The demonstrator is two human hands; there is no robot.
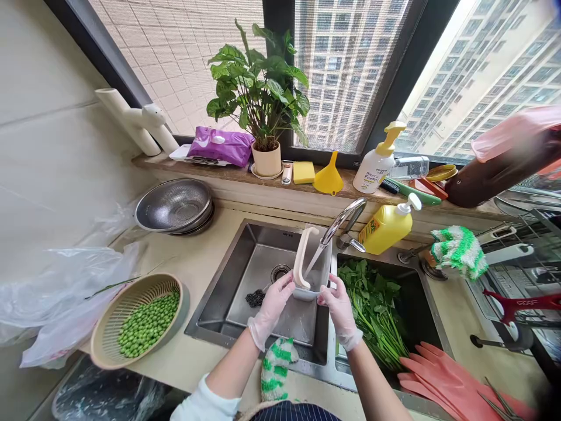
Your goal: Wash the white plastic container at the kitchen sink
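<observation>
Over the left sink basin (258,257), my left hand (272,307) and my right hand (338,305), both in clear thin gloves, hold a translucent plastic container (304,294) from its two near sides. A cream handle-like bar (300,257) stands along its left side. Water from the chrome faucet (348,213) runs into the container. Fingers of both hands are closed on its near end; the far end sits partly behind the faucet. Left of the hands, a dark wire scrubber (255,299) lies on the basin floor.
Leafy greens (377,310) fill the right basin. A basket (103,327) of green peas and steel colanders (173,204) stand on the left. A green-striped cloth (277,365) lies at the front edge, pink rubber gloves (451,383) at right. A yellow soap bottle (385,228) stands behind.
</observation>
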